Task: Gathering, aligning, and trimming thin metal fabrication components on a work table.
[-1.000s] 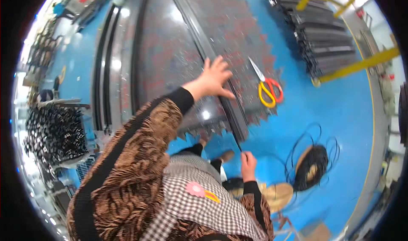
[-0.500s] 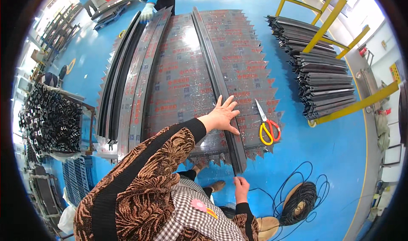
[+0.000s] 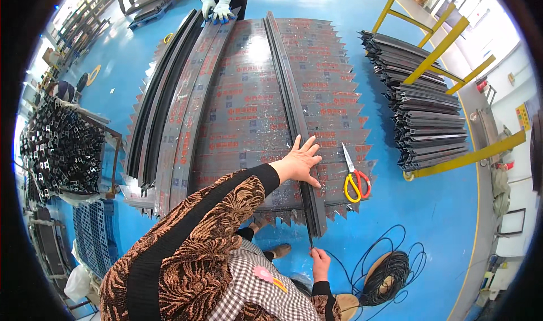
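Note:
My left hand [image 3: 300,162] lies with fingers spread on a long dark profile [image 3: 291,103], pressing near its close end. The profile runs lengthwise over a table-high layer of film-covered grey profiles [image 3: 243,117] with jagged cut ends. Just beyond the profile's near end, my right hand [image 3: 320,263] is closed on a thin black sealing strip [image 3: 310,239], which comes out of that end. Behind this hand the strip leads toward a loose black coil [image 3: 386,278] on the floor. Scissors [image 3: 356,179] with one yellow and one red handle lie right of my left hand.
Across the table a co-worker's gloved hands [image 3: 222,11] rest on another profile [image 3: 195,103]. Dark profiles are stacked at the right beside a yellow rail frame [image 3: 435,49]. A rack of black profiles [image 3: 62,145] and a blue plastic pallet [image 3: 93,236] stand at the left.
My right hand has drawn slightly farther from the profile's end with the strip. My left hand stays spread on the profile. Both of the co-worker's gloved hands are now on the far profile.

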Demonstrator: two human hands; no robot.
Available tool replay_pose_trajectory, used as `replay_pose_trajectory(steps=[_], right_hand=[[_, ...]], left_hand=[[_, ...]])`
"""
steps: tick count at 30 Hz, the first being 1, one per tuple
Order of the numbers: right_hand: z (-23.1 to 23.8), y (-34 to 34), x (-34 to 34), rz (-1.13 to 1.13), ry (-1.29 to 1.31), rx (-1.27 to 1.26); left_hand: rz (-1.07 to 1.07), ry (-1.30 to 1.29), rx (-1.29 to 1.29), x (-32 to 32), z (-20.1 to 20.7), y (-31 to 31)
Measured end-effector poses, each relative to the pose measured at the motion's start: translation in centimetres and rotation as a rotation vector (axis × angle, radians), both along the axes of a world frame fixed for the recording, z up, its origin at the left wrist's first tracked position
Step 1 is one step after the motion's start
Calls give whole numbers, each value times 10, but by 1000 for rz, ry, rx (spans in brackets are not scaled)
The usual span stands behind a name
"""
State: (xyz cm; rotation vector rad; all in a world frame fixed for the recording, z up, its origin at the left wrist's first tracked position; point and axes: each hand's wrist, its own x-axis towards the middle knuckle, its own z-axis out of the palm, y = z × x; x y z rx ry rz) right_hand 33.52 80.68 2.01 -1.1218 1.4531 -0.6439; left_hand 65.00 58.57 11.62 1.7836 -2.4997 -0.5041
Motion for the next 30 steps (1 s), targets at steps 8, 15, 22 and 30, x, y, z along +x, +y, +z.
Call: replay_pose_trajectory(steps=[8, 15, 22, 30], right_hand=[[14, -17, 22, 34, -3, -62], [19, -26, 20, 38, -17, 91], [19, -25, 5, 96, -26, 216], [20, -31, -6, 285, 218, 148]], left_hand=[[17, 32, 0, 1, 2, 1], [19, 68, 22, 3, 8, 2], [22, 121, -29, 7, 6, 7], [12, 142, -74, 2, -6, 2]])
